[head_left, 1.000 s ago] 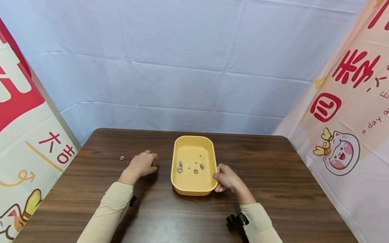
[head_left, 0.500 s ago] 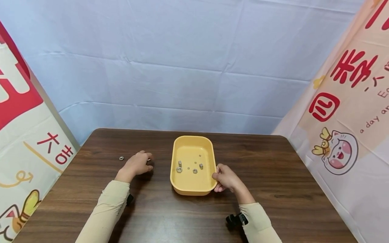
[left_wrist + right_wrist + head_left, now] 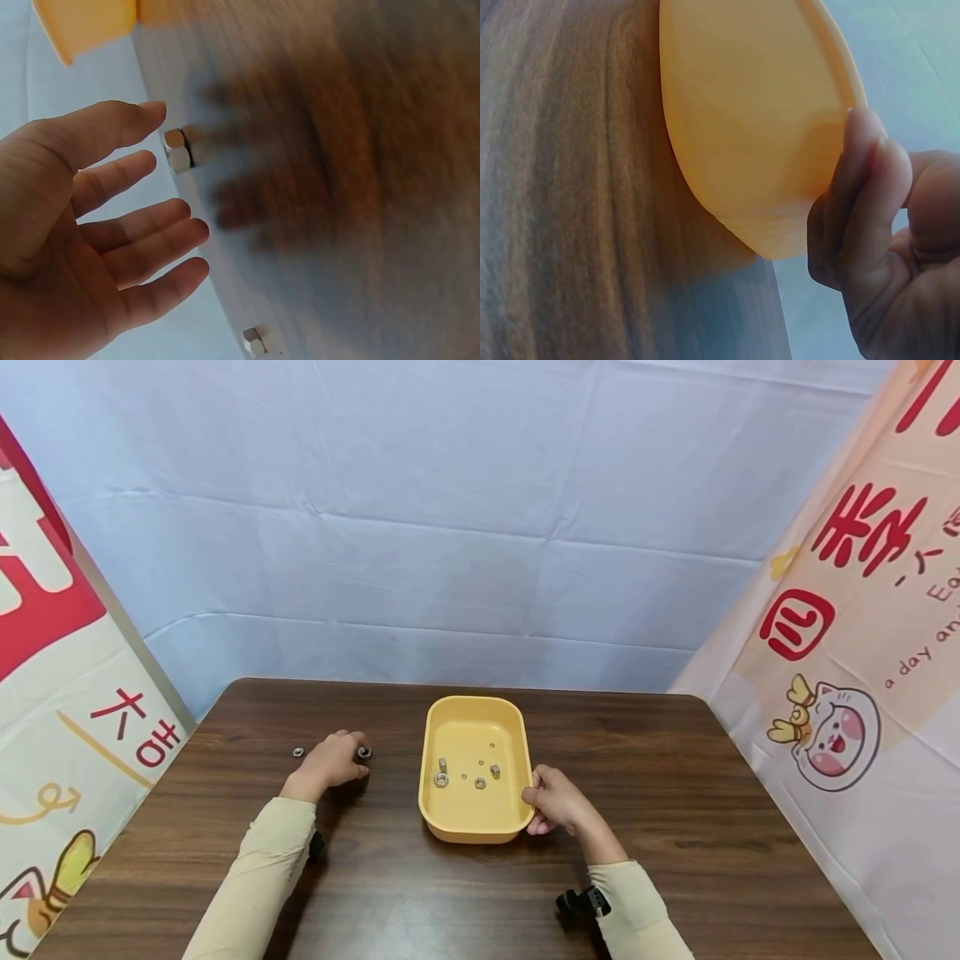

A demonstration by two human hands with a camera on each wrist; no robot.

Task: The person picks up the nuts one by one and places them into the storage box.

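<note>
A yellow rectangular tray (image 3: 474, 827) stands on the table with several metal nuts of different sizes in it, one large hex nut (image 3: 441, 781) at its left side. My right hand (image 3: 553, 800) pinches the tray's right rim between thumb and fingers; the right wrist view shows this hand (image 3: 885, 225) at the tray wall (image 3: 742, 112). Left of the tray, my left hand (image 3: 330, 762) hovers with loosely bent, spread fingers beside a hex nut (image 3: 364, 752). That nut (image 3: 178, 150) lies just beyond the thumb and forefinger in the left wrist view, apparently untouched.
Another, smaller nut (image 3: 298, 752) lies on the table left of my left hand. The dark wood table (image 3: 420, 902) has a pale cloth backdrop (image 3: 420, 568) behind it and printed cloths at both sides.
My left hand has shifted left, away from the tray, uncovering the nut at its fingertips. The right hand keeps its hold on the tray, which stays in place.
</note>
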